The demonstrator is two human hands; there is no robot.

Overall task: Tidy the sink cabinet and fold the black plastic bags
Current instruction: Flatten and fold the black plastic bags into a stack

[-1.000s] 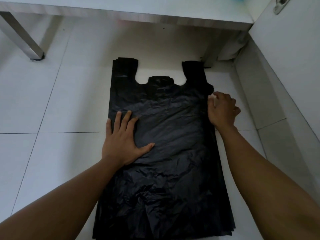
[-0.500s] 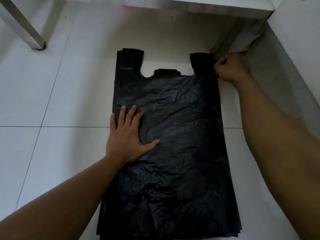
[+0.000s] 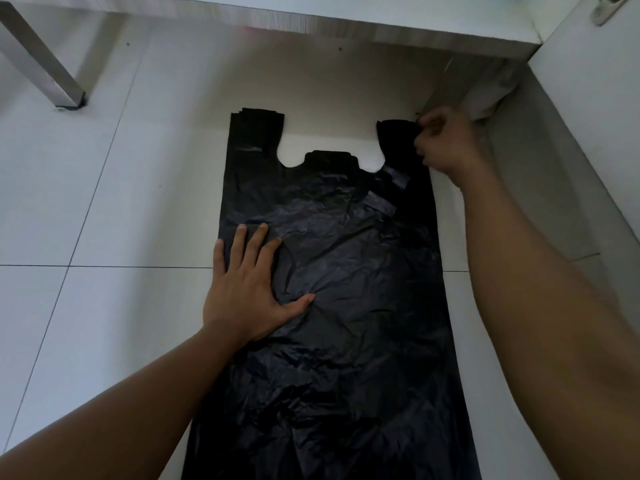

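Observation:
A stack of black plastic bags (image 3: 363, 306) lies flat on the white tiled floor, handles pointing away from me. My left hand (image 3: 249, 289) presses flat on the left side of the stack, fingers spread and straight. My right hand (image 3: 445, 143) is at the far right handle (image 3: 396, 133), fingers curled and pinching its edge. The left handle (image 3: 258, 129) lies flat and untouched.
A metal shelf edge (image 3: 346, 24) crosses the top, with a metal leg (image 3: 45, 74) at the far left. A white wall (image 3: 588, 116) runs along the right. A crumpled pale bag (image 3: 491, 95) is tucked in the far right corner.
My right hand slid from the bag's right edge up to the right handle and now pinches it. My left hand stayed pressed on the bags.

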